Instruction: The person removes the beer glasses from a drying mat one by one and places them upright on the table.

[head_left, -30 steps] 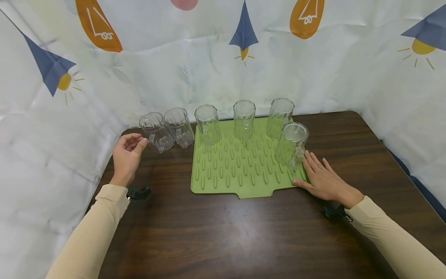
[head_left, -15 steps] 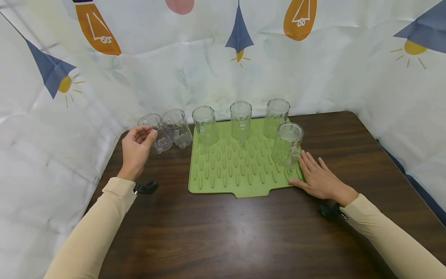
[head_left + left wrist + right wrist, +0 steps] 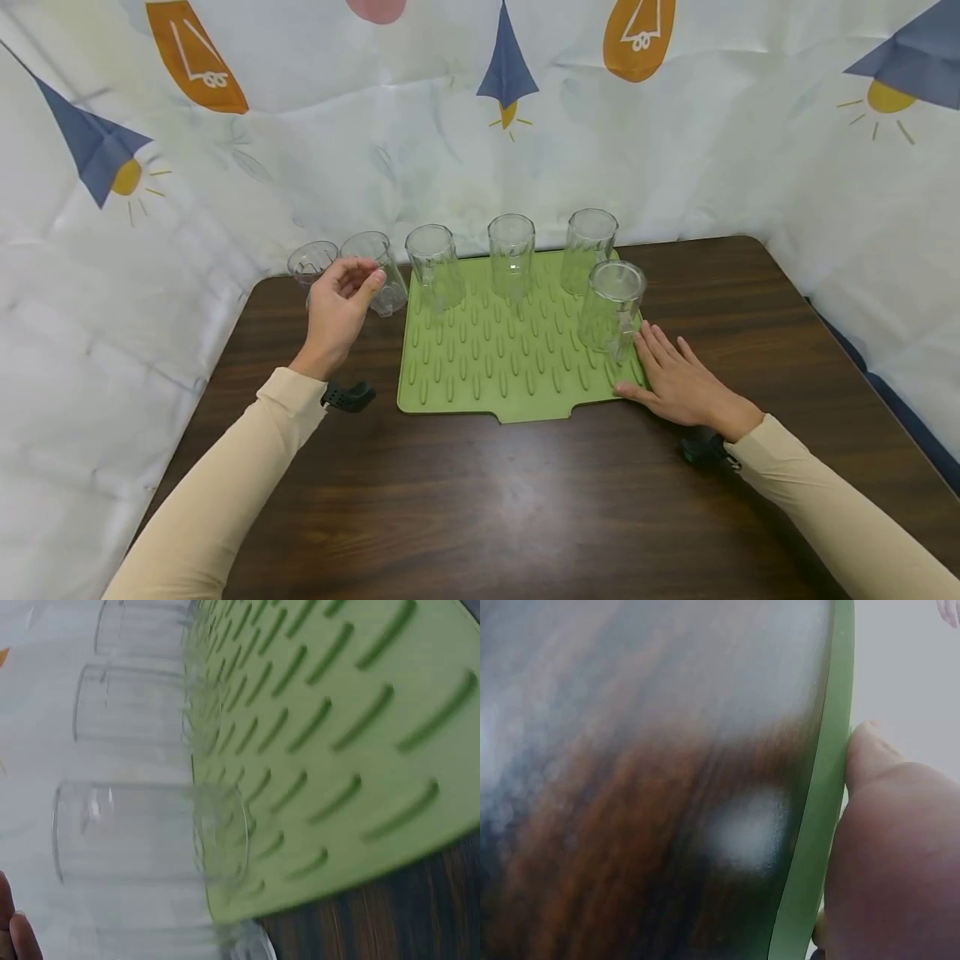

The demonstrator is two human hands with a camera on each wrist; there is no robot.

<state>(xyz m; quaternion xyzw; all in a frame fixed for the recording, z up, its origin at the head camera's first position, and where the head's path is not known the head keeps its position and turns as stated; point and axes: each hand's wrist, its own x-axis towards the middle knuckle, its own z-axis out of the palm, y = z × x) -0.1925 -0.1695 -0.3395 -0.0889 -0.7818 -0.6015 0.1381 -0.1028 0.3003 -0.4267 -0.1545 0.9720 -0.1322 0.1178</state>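
Glass mugs all round: the left grip point(image 3: 339, 310) has drifted inward from the end mug point(image 3: 312, 259) to just in front of the second mug point(image 3: 392, 293), so I'd guess that one's the focus now. Fingers loosely curled, thumb apart, nothing visibly held; can't tell if it's touching. Right grip point(image 3: 686, 387) lies spread, thumb on the mat point(image 3: 534, 408), flipped mug point(image 3: 609, 308) just past its fingertips.

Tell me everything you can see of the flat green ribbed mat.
The flat green ribbed mat looks like rubber, roughly rectangular, with rows of raised ridges and a tab on its near edge. It lies on the dark wood-grain table. Three clear glass mugs stand rim-up along its far side; a fourth mug sits upside down toward its right edge. The right hand touches its near right corner.
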